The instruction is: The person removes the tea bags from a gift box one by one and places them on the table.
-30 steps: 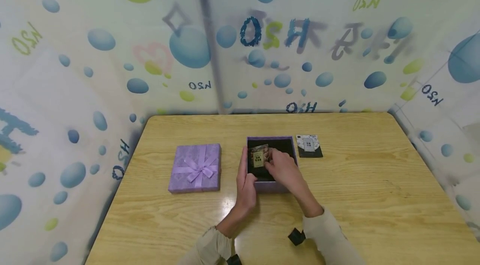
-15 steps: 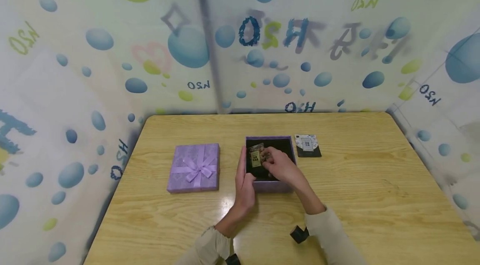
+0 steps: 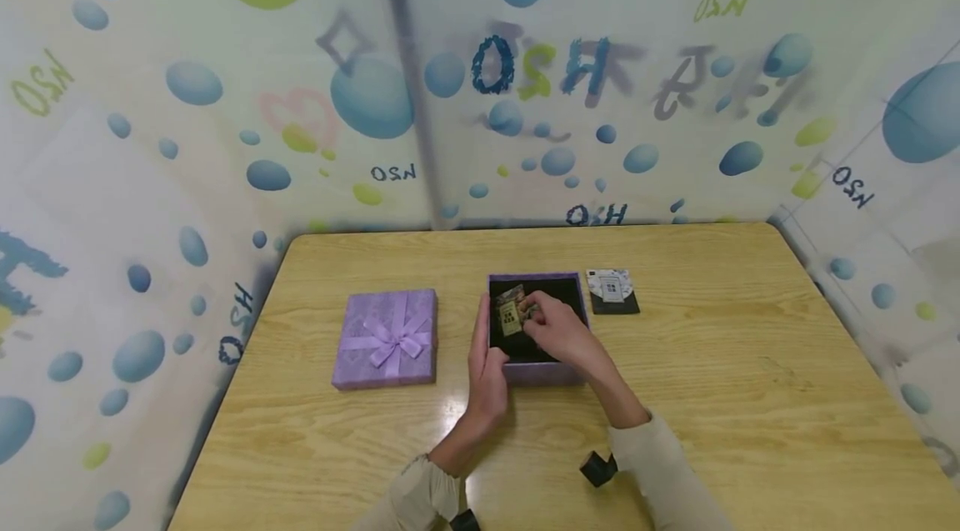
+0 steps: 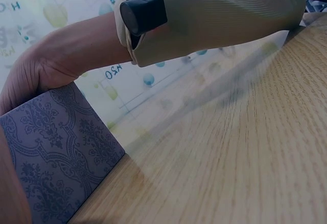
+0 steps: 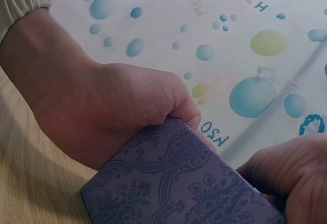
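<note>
An open purple gift box (image 3: 543, 374) with a black interior sits mid-table. My left hand (image 3: 487, 385) grips its left side, the fingers straight along the outer wall and the thumb over the near rim. The box's patterned wall (image 5: 168, 178) fills the lower right wrist view, with that thumb hooked over its edge. My right hand (image 3: 561, 333) reaches into the box and pinches the right edge of a small printed packet (image 3: 510, 316), dark with a gold label. The packet lies tilted over the black interior. The right fingertips are partly hidden.
A purple lid (image 3: 390, 339) with a ribbon bow rests left of the box. A flat black-and-white printed packet (image 3: 613, 291) lies just right of the box. The wooden table (image 3: 750, 364) meets a patterned backdrop behind. Black wrist cameras (image 3: 598, 469) hang at both sleeves.
The packet has tilted a little and shifted slightly within the box as the right fingers moved along its right edge. The left hand keeps its grip on the box.
</note>
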A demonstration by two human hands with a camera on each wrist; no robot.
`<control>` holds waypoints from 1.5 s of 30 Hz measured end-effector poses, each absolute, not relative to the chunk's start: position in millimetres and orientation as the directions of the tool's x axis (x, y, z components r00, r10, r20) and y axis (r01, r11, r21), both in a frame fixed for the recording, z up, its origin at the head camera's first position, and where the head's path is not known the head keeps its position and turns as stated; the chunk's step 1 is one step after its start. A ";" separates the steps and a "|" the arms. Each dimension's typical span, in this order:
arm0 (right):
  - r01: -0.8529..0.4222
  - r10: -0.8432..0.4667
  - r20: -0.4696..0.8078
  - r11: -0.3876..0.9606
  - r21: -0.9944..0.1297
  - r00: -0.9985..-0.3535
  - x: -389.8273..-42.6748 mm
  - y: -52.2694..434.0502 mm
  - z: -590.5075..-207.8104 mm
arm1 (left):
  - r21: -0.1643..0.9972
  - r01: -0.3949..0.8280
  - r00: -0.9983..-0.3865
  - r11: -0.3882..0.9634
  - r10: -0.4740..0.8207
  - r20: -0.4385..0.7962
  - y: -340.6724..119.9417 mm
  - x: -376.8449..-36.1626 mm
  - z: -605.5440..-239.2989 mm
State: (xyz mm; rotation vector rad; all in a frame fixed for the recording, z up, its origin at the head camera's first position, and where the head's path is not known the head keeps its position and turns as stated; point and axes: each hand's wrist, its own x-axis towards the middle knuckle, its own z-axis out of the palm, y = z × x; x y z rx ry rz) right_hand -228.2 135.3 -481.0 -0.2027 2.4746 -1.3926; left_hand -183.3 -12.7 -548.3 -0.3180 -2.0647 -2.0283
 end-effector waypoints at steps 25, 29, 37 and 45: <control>-0.002 -0.225 -0.119 0.475 -0.880 -0.967 -228.1 136.7 -479.9 | 0.950 0.312 -0.950 0.000 -0.017 0.312 -13.0 -183.1 -547.2; -0.014 -0.209 -0.099 0.480 -0.877 -0.973 -227.8 136.8 -481.2 | 0.949 0.314 -0.949 -0.003 -0.015 0.314 -12.4 -183.0 -548.3; -0.006 -0.220 -0.093 0.414 -0.910 -0.971 -227.4 138.8 -480.7 | 0.948 0.317 -0.948 0.001 -0.014 0.317 -12.3 -182.9 -549.4; -0.013 -0.230 -0.079 0.370 -0.929 -0.970 -227.0 142.0 -475.2 | 0.949 0.314 -0.949 -0.003 -0.021 0.314 -12.2 -183.4 -548.6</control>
